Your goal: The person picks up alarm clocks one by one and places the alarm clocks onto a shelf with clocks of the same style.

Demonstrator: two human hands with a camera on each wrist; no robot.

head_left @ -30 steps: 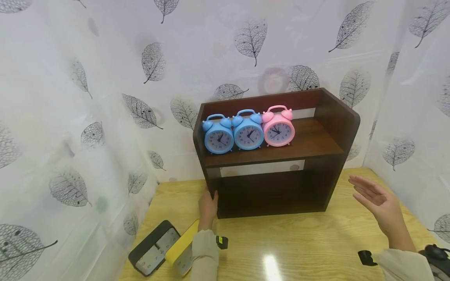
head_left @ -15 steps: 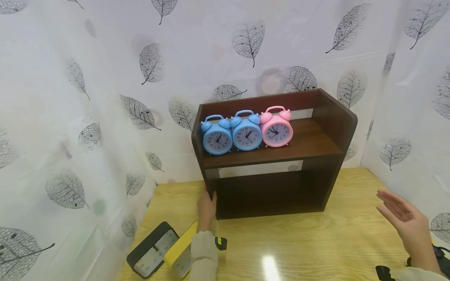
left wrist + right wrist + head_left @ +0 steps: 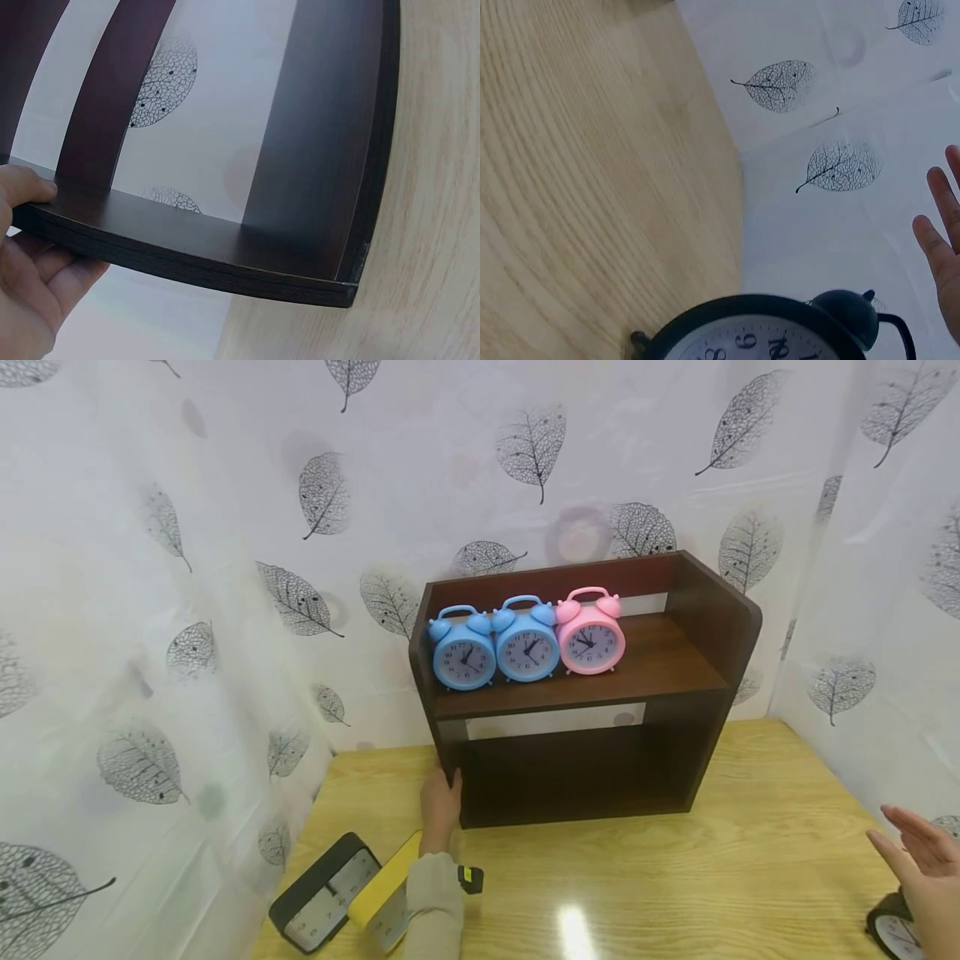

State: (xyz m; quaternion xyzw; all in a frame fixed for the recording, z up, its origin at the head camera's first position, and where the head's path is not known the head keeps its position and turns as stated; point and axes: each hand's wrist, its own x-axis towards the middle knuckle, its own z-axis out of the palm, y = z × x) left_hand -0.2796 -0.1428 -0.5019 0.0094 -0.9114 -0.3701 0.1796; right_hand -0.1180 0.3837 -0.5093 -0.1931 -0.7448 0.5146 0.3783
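Observation:
A dark brown two-tier shelf (image 3: pixel 671 660) stands on the wooden table. My left hand (image 3: pixel 441 806) grips the lower edge of its left side panel; in the left wrist view the thumb lies inside the panel (image 3: pixel 180 236) and the fingers outside. Two blue alarm clocks (image 3: pixel 464 662) (image 3: pixel 527 653) and a pink alarm clock (image 3: pixel 591 643) sit side by side on the upper tier. At the far right, my right hand (image 3: pixel 930 877) has its fingers extended and holds nothing. Close by is a black alarm clock (image 3: pixel 891 927), its dial and a bell partly visible in the right wrist view.
A black digital-looking clock (image 3: pixel 324 893) and a yellow one (image 3: pixel 386 893) lie at the front left of the table, the yellow one partly behind my left forearm. Leaf-patterned sheeting (image 3: pixel 585 452) encloses the table at the back and sides.
My right hand has moved right and down, away from the shelf and to the black alarm clock. My left hand keeps its grip on the shelf panel.

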